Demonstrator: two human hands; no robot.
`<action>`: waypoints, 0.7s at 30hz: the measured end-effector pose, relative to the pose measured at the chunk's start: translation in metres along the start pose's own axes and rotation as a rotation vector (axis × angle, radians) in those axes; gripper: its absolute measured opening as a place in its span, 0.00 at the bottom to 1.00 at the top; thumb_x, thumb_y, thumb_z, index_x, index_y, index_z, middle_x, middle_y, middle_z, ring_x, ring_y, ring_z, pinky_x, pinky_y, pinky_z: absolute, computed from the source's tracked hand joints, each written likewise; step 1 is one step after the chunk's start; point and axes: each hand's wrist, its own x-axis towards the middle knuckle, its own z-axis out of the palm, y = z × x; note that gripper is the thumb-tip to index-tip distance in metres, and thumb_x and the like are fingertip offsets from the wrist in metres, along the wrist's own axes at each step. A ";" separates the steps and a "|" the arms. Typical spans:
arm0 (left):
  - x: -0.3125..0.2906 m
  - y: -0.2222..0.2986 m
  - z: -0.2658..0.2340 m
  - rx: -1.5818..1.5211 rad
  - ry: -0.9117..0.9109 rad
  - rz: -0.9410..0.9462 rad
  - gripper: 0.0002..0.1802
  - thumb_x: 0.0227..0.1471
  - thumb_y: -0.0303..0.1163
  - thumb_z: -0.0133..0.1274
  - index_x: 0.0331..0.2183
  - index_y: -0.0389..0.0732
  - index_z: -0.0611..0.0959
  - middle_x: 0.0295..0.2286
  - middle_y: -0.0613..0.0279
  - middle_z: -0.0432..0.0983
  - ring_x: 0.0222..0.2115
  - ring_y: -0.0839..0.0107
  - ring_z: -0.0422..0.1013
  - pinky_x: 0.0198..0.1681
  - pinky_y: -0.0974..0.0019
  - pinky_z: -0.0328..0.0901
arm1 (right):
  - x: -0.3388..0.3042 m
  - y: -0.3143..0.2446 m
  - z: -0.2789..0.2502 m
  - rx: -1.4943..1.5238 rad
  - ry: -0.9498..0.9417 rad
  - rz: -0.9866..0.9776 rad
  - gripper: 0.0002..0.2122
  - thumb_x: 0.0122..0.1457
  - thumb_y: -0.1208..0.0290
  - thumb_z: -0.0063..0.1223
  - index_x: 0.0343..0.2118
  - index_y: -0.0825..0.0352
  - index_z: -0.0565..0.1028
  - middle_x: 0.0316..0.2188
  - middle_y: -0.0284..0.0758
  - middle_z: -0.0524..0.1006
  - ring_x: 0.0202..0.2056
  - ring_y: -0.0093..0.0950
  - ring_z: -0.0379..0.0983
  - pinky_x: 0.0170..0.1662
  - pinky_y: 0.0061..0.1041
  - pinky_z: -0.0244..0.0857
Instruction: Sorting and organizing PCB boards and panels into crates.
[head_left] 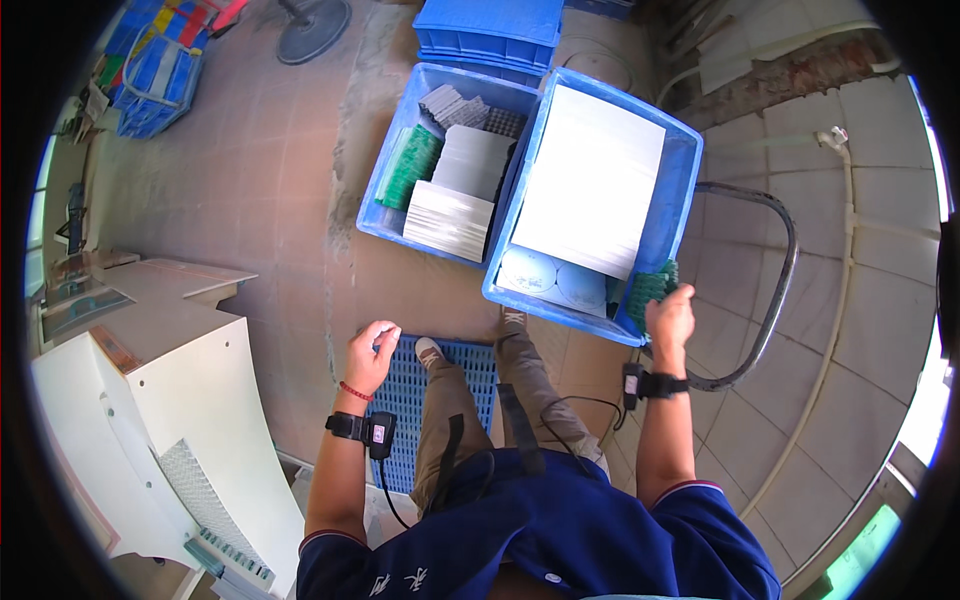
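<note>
My right hand [671,318] is closed on a bundle of green ridged pieces [652,290] at the near right corner of the right blue crate [685,190]. Part of the bundle is covered by the fingers. A tall block of white sheets [590,180] fills most of that crate, and pale blue sheets with round outlines [553,279] show at its near end. Off to the left, my left hand [370,358] hangs in the air over the floor, fingers curled in, with nothing visible in it. Each wrist wears a black strap with a small device.
The left blue crate [385,222] holds white and grey stacks and a green ridged stack [410,167]. Blue crates [488,35] are piled behind. A black hose [795,240] loops at the right. Under my feet lies a blue slatted mat [400,420]; a white cabinet [200,390] stands left.
</note>
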 end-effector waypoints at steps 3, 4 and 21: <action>0.010 0.018 0.007 0.000 -0.025 0.039 0.06 0.50 0.28 0.53 0.30 0.35 0.77 0.22 0.59 0.75 0.24 0.74 0.73 0.29 0.72 0.67 | -0.012 0.029 -0.051 0.176 0.122 -0.142 0.26 0.41 0.70 0.59 0.42 0.70 0.60 0.30 0.51 0.73 0.32 0.48 0.72 0.38 0.40 0.67; 0.014 0.024 0.011 -0.003 -0.025 0.044 0.06 0.50 0.28 0.53 0.30 0.35 0.77 0.22 0.59 0.75 0.24 0.74 0.73 0.29 0.72 0.67 | -0.013 0.037 -0.065 0.250 0.124 -0.179 0.24 0.41 0.71 0.59 0.42 0.70 0.61 0.30 0.48 0.73 0.31 0.44 0.73 0.37 0.37 0.67; -0.005 0.050 0.048 -1.070 -0.575 -0.507 0.22 0.46 0.26 0.54 0.44 0.32 0.70 0.41 0.55 0.72 0.41 0.65 0.70 0.45 0.62 0.65 | -0.112 -0.069 -0.031 1.322 -1.205 -0.113 0.23 0.48 0.68 0.62 0.43 0.71 0.63 0.31 0.37 0.74 0.31 0.24 0.72 0.31 0.22 0.68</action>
